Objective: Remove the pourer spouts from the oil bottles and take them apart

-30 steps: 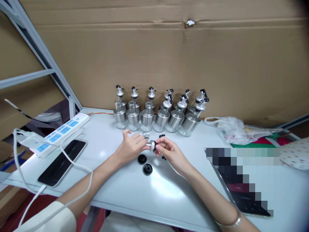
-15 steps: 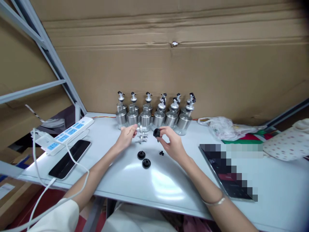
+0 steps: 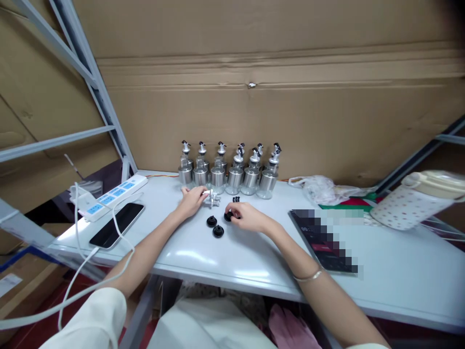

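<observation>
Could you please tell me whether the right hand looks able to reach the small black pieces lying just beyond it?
Probably yes: the small black pieces lie close beyond the right hand with nothing visible between, though its grip is on a round black part, which it might need to release.

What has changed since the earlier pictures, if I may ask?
The jointly held part was separated: the left hand moved left with the silver piece; the right hand lowered the black piece beside two black discs and still touches it. The bottles and both discs stayed put.
</observation>
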